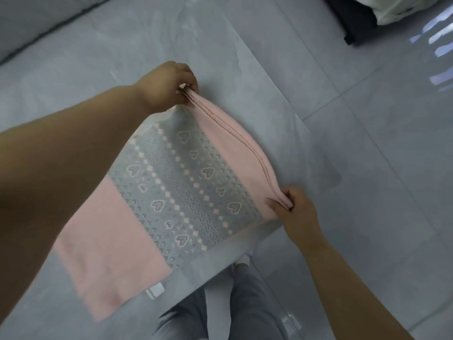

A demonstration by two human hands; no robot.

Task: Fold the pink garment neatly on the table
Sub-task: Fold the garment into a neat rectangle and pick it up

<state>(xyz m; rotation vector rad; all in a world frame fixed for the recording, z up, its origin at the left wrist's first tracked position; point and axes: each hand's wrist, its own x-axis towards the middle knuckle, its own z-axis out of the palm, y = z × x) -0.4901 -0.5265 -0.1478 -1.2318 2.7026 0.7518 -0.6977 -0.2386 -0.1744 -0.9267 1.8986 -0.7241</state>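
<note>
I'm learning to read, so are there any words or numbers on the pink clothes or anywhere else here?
No words or numbers can be read anywhere.
White tag at the edge of the pink garment: too blurred to tell if it carries any print.
Grey band on the garment: only hearts and diamonds, no letters.
Table: no writing.

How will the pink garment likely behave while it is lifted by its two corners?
Probably floppy: the pink garment sags between the left hand and right hand, both pinching its ribbed edge. Likely light, since fingertip pinches hold it. The knit looks grippy, not slippery.
</note>
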